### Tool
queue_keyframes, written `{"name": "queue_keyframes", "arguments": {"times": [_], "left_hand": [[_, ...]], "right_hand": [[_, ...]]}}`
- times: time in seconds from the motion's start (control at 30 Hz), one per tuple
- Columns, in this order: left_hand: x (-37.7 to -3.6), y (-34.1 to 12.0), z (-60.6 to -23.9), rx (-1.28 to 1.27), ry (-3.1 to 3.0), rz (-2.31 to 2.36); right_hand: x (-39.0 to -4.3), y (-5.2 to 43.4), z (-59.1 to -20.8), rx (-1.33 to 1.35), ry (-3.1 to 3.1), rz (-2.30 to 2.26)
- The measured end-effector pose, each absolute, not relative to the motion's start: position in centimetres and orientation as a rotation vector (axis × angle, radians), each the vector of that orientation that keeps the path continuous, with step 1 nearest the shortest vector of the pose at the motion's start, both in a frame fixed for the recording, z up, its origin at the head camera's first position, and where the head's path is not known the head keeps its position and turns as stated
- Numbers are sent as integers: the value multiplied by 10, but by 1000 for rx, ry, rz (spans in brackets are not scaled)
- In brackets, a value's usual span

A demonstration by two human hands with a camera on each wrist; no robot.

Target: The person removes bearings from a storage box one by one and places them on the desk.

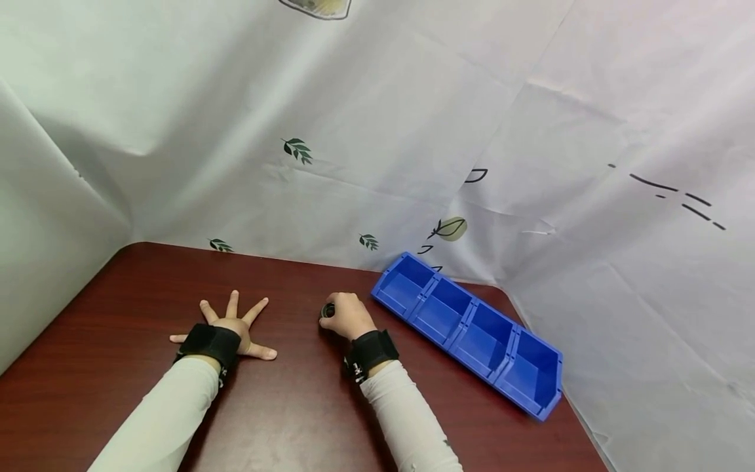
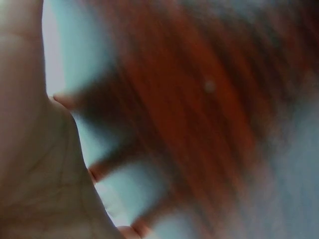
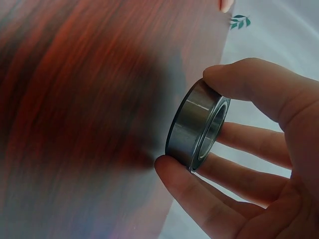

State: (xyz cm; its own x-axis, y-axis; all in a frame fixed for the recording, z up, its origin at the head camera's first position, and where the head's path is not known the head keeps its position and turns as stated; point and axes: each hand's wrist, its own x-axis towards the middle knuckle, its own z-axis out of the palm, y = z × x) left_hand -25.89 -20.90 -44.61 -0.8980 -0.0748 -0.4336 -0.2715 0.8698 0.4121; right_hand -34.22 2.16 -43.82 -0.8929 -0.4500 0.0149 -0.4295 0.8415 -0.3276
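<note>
Right hand (image 1: 349, 317) pinching ring (image 3: 189, 129) by its outer rim, ring showing left of bins (image 1: 436, 318), toward surface's (image 1: 295, 406) far edge; contact with surface unclear. Left hand (image 1: 232, 328) spreading fingers wide, nearer left edge. Bins lying across far right corner.

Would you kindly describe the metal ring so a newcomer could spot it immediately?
Over the dark reddish table, left of the blue bins, is the right hand. It pinches the metal ring, whose shiny, round, hollow form sets it apart from the boxy bins.
</note>
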Motion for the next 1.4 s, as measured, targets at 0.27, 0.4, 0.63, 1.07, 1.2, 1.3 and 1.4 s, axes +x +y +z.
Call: {"name": "queue_keyframes", "arguments": {"times": [0.27, 0.4, 0.63, 1.07, 1.2, 1.3, 1.4], "left_hand": [[-267, -213, -466, -262, 2650, 683], [-268, -215, -464, -261, 2651, 682], [-261, -211, -448, -246, 2665, 670], [-267, -213, -462, -221, 2691, 652], [-265, -212, -458, -243, 2671, 672], [-262, -211, -453, -257, 2651, 685], [-260, -210, -450, -257, 2643, 692]], "right_hand": [[-344, 19, -440, -695, 2955, -504], [-345, 17, -439, -688, 2959, -496], [-345, 16, -440, -736, 2979, -453], [-339, 16, -445, -769, 3049, -301], [-337, 14, -448, -739, 3057, -282], [-335, 13, -449, -716, 3057, -281], [-333, 15, -449, -710, 3053, -297]]}}
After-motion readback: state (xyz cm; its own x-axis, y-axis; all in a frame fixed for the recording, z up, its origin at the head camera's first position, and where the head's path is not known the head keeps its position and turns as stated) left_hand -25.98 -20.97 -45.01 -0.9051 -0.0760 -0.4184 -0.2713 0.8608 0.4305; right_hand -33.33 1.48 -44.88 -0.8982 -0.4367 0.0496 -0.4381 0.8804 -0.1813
